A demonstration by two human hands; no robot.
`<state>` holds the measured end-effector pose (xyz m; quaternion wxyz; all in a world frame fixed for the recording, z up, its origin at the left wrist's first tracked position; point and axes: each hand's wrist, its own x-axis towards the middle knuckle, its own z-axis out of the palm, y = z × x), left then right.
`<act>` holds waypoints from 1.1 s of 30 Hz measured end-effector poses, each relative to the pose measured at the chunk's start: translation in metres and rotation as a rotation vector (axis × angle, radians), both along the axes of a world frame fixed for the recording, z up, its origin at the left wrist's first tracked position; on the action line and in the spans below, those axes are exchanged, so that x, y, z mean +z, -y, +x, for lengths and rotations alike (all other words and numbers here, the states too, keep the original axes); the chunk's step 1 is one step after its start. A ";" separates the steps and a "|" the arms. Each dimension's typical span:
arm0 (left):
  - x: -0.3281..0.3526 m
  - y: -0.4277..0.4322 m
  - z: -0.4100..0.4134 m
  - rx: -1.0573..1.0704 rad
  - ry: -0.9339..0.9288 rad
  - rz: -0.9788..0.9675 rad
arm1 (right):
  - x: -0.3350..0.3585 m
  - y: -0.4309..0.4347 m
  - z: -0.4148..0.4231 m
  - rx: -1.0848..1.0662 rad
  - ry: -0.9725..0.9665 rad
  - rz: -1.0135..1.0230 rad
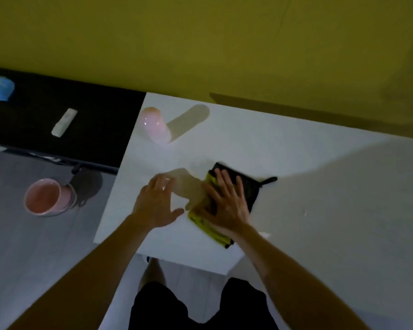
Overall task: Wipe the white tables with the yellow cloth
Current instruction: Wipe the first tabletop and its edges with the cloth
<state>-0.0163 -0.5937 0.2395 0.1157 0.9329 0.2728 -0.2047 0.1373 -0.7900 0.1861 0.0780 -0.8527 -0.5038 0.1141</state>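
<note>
The yellow cloth (198, 217) lies folded on the white counter (296, 175), on the person's side of the pink cup (156, 126) and to its right. The right hand (227, 206) presses flat on it with fingers spread, not curled round it, likely to keep the whole pad on the surface. The left hand (156, 203), also flat and empty, rests on the counter straight toward the person from the cup, probably for support.

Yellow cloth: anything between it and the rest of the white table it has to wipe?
Yes. The left hand rests flat on the white table just left of the yellow cloth, and a pink cup stands near the far left corner. Rightward, nothing visible blocks it.
</note>
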 end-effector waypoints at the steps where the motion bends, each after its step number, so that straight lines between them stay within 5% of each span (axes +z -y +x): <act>1: 0.000 0.007 0.003 0.018 -0.075 -0.021 | -0.001 0.013 0.027 -0.026 0.020 0.013; 5: 0.000 0.026 -0.001 -0.014 -0.209 0.011 | 0.004 0.036 0.125 -0.290 0.057 -0.037; 8: -0.001 0.031 0.001 0.010 -0.183 0.048 | 0.004 0.018 0.121 -0.378 0.059 -0.037; 13: 0.003 0.032 0.008 0.009 -0.171 0.016 | 0.001 -0.023 -0.004 0.175 0.002 -0.066; 16: 0.006 0.030 0.006 0.025 -0.132 0.016 | -0.003 -0.016 0.015 0.265 0.009 0.015; 21: 0.001 0.032 0.003 0.027 -0.136 0.026 | 0.004 0.012 0.143 -0.104 0.090 -0.022; 25: -0.003 0.031 0.000 0.025 -0.131 0.023 | 0.010 0.002 0.121 -0.248 0.098 -0.076; 29: 0.001 0.028 0.003 0.035 -0.082 0.028 | 0.006 -0.029 0.008 0.131 0.076 -0.123; 33: 0.004 0.031 0.007 0.037 -0.152 0.043 | 0.001 -0.016 0.030 0.320 0.026 0.037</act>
